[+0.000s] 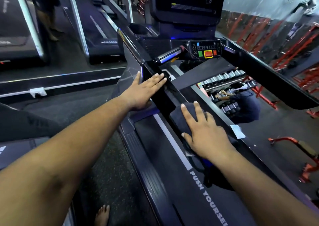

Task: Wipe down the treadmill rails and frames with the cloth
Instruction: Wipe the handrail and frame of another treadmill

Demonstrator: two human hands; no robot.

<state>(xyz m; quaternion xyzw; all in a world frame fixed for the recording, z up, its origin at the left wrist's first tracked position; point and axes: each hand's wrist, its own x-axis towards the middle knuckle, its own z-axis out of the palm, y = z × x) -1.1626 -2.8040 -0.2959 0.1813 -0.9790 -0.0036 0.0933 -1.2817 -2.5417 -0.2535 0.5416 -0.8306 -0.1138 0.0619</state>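
A black treadmill's left handrail [156, 89] runs from the console down toward me. My left hand [143, 91] lies flat on its upper part, fingers straight and resting on the rail's top. Lower on the same rail, my right hand [205, 132] presses a dark folded cloth [179, 117] against the rail with spread, straight fingers. The cloth shows ahead of and under the fingers. The right handrail [269, 77] stretches across the right side, untouched. The belt [183, 182] with white lettering lies below.
The console [188, 3] and a control panel [206, 50] with green and red buttons stand ahead. Other treadmills [101, 29] are at the left. A mirror at the right reflects red racks [293, 53] and dumbbells. My bare foot [102, 215] stands beside the deck.
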